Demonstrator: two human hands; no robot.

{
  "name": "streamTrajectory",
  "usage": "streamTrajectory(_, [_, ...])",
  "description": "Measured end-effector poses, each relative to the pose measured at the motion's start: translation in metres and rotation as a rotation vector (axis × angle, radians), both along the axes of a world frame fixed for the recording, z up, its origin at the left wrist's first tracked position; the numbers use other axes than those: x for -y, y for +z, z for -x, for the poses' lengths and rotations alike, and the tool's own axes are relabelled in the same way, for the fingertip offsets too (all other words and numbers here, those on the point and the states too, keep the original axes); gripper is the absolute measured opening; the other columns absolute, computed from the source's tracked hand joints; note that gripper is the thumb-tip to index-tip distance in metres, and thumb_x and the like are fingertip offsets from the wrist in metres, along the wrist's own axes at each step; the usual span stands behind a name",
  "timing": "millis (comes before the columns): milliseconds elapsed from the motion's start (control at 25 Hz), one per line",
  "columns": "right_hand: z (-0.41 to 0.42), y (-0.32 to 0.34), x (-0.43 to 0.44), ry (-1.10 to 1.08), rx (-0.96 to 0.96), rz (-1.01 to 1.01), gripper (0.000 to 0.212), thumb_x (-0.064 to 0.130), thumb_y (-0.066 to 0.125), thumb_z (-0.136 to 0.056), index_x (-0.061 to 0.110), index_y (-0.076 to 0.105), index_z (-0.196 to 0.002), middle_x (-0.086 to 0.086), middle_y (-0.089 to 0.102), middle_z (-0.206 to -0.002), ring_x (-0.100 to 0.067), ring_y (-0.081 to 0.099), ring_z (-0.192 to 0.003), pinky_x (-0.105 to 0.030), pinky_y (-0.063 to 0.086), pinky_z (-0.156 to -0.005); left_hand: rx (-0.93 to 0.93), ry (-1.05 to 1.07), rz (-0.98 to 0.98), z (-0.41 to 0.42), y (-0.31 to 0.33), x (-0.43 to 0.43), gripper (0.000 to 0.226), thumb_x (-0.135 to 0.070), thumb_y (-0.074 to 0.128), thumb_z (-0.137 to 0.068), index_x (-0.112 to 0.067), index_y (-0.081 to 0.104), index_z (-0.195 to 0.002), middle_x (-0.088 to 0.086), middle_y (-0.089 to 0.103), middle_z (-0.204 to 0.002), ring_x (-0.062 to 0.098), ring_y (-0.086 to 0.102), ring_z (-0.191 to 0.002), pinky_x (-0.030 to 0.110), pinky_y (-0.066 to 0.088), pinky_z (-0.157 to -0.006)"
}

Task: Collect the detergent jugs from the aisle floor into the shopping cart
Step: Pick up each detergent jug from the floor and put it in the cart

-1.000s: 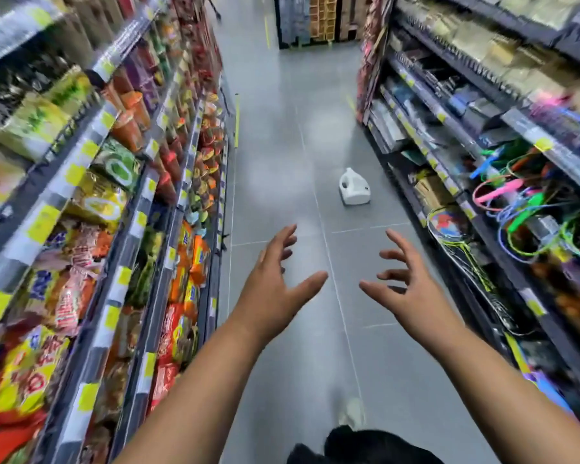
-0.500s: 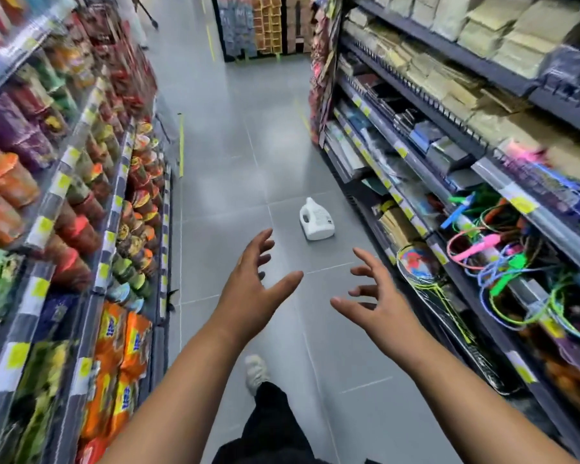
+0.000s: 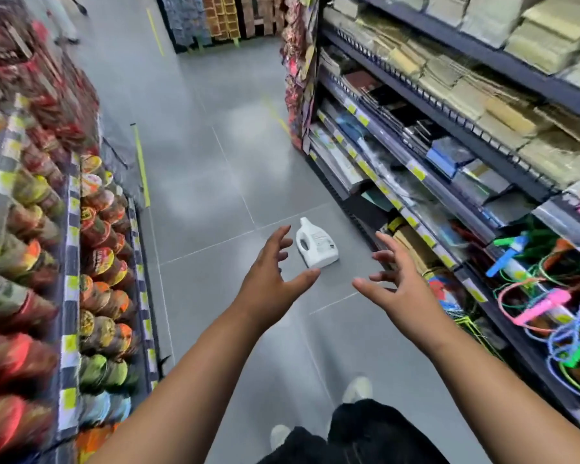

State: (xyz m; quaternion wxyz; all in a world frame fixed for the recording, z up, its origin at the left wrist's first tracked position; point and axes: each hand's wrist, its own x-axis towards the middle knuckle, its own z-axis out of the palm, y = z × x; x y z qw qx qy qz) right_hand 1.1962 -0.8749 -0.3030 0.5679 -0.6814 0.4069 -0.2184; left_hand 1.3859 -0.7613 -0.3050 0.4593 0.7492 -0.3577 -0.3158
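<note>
Grip left (image 3: 268,291), grip right (image 3: 406,296): wide, empty.

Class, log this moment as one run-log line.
stage: reach, pre-grasp | left hand: open, empty | right hand: open, empty | detergent jug: lying on floor, untouched | cart: not in view

Grey tiled floor (image 3: 195,182) runs between left shelving (image 3: 71,249), stocked with cup containers, and right shelving (image 3: 456,128), with flat packs. A yellow line (image 3: 141,169) marks the floor. Tiles reflect overhead light.
</note>
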Motion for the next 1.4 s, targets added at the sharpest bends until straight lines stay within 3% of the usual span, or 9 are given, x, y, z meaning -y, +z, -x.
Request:
streamTrajectory(320, [-0.105,-0.045,0.149,0.060,-0.077,-0.067,0.071,0.032,0.075,-0.080,0.051,0.034,-0.135,0.012,0.046,-0.123,-0.013,0.055,-0.104,-0.027,0.045,-0.079,-0.057,0.061,-0.093,-0.092,-0.048,0.123,0.073,-0.045,0.074,-0.078,-0.058,0.026,-0.132,-0.016,0.045,-0.136,0.006,0.047,-0.122,0.038,0.042,-0.106])
streamTrajectory(640, [-0.212,-0.080,0.300,0.205,-0.195,-0.086,0.069,0.037,0.073,-0.080,0.051,0.033,-0.136,0.009,0.045,-0.126,-0.012,0.054,-0.105,-0.026,0.046,-0.077,-0.099,0.129,-0.207,-0.167,-0.091,0.273,0.079,-0.044,0.074,-0.079,-0.045,0.027,-0.142,-0.011,0.044,-0.138,0.007,0.048,-0.119,0.032,0.042,-0.102])
streamTrajectory(760, [-0.251,-0.115,0.342,0.151,-0.240,-0.116,0.068,0.037,0.071,-0.082,0.050,0.034,-0.136,0.007,0.044,-0.128,-0.015,0.053,-0.105,-0.028,0.046,-0.077,-0.158,0.159,-0.252,-0.202,-0.125,0.314,0.076,-0.041,0.073,-0.081,-0.044,0.029,-0.142,-0.010,0.045,-0.136,0.008,0.049,-0.118,0.032,0.043,-0.102])
streamTrajectory(1160, [-0.338,-0.320,0.478,0.053,-0.494,-0.084,0.068,0.040,0.069,-0.083,0.043,0.034,-0.141,0.008,0.039,-0.123,-0.015,0.051,-0.100,-0.035,0.048,-0.090,-0.291,0.142,-0.401,-0.300,-0.333,0.450,0.069,-0.038,0.072,-0.083,-0.038,0.036,-0.142,-0.007,0.050,-0.132,0.009,0.053,-0.113,0.033,0.046,-0.100])
streamTrajectory(1400, [-0.346,-0.506,0.522,0.123,-0.588,-0.149,0.074,0.043,0.069,-0.082,0.041,0.030,-0.144,-0.002,0.035,-0.138,-0.014,0.048,-0.103,-0.031,0.043,-0.091,-0.233,0.125,-0.509,-0.315,-0.507,0.507,0.068,-0.036,0.072,-0.084,-0.037,0.036,-0.142,0.000,0.049,-0.132,0.010,0.050,-0.107,0.024,0.042,-0.090])
